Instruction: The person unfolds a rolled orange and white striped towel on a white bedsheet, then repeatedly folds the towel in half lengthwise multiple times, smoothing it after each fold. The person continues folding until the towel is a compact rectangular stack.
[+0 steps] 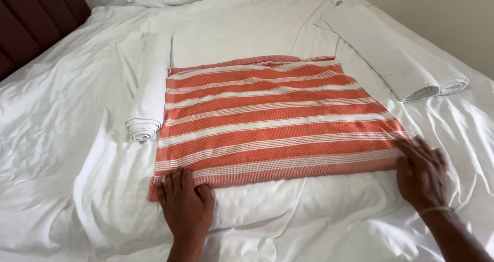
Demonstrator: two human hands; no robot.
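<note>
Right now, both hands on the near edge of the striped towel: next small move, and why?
Probably roll the near edge away from the body. The left hand and right hand press flat on the near corners of the orange striped towel, which lies folded and smooth on the bed. The white towels beside it are already rolled, which suggests the same treatment.

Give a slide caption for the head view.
Both hands flat on near corners of orange-and-white striped folded cloth on white bed sheet.
</note>
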